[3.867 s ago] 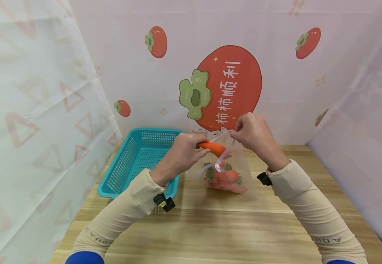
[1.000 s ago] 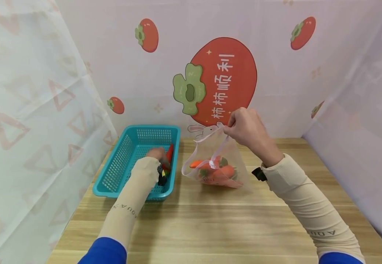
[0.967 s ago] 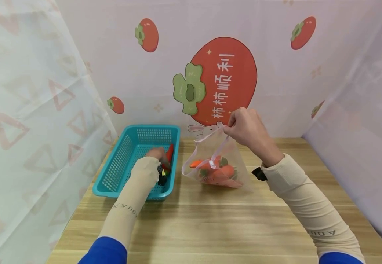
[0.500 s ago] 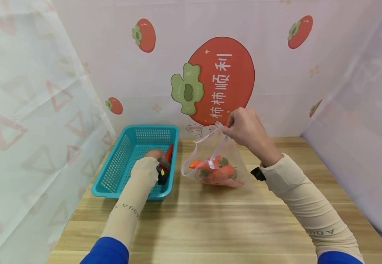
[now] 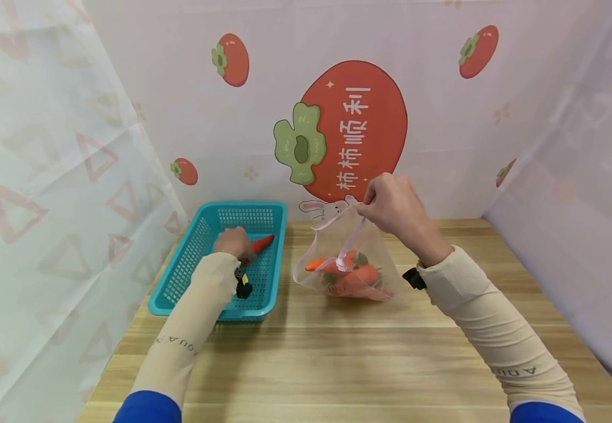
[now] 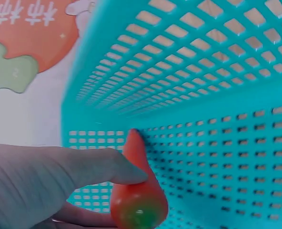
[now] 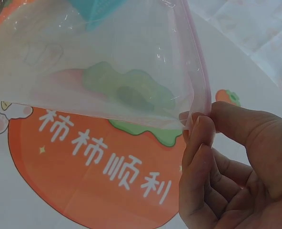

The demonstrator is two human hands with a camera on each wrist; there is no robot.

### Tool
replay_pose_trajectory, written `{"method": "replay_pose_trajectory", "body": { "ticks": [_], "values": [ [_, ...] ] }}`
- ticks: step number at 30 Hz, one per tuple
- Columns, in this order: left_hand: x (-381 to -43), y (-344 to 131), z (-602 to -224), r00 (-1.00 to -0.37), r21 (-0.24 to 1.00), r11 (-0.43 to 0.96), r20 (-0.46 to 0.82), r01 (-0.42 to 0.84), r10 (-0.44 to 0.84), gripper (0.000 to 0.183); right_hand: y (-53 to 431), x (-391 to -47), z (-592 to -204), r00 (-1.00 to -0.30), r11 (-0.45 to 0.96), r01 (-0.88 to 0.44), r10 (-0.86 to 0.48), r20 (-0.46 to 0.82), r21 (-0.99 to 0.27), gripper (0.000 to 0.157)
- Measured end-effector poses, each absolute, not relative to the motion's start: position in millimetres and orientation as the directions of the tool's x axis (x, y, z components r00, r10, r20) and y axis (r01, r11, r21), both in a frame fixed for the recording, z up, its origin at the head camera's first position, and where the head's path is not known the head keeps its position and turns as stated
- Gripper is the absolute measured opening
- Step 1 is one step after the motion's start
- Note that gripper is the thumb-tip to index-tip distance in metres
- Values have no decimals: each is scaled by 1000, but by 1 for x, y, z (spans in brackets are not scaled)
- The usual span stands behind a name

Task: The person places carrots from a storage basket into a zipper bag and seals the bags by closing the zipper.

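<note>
My left hand (image 5: 234, 242) is inside the turquoise basket (image 5: 160, 304). Thumb on one side and fingers under it, the hand pinches a red tapered vegetable (image 6: 140, 191) by its thick, green-tinged end. Its narrow tip points toward the basket's far right in the head view. My right hand (image 5: 394, 201) pinches the rim of a translucent drawstring bag (image 5: 390, 267) and holds that corner up. Through the bag's clear side show orange carrots (image 5: 360, 276) with green leaves, lying in a heap at the bottom. The bag's mouth gapes toward the basket.
The wooden table (image 5: 327, 364) carries the basket on the left and the bag right of it. A printed fabric wall (image 5: 443, 135) with persimmon pictures rises behind both, and side sheets (image 5: 30, 247) flank the table.
An orange carrot from my left hand went into the bag. The left hand moved to the basket, took hold of the red vegetable and shifted left, swinging it round. The right hand keeps its grip.
</note>
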State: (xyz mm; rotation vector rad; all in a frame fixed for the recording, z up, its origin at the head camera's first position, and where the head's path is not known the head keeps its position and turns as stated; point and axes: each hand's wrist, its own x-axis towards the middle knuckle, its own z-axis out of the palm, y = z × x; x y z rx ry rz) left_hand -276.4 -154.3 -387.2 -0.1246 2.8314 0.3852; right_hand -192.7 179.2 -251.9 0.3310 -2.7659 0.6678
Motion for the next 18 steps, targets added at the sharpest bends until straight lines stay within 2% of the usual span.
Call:
{"method": "replay_pose_trajectory", "body": {
  "ticks": [5,6,15,18],
  "values": [
    [-273,-164,-374,-985,275,960,-172,-57,-9,28,179,-193,-251,-938,869,-279,-155,311,-409,23],
    [-273,-166,-372,-989,297,954,-148,-42,3,26,179,-193,-252,-937,868,-281,-156,314,-409,23],
    [-267,-181,-359,-997,398,916,75,60,32,29,179,-193,-251,-936,868,-281,-154,316,-408,26],
    [-264,-187,-355,-993,434,898,113,76,29,40,179,-194,-251,-938,866,-277,-152,311,-415,26]
  ]
}}
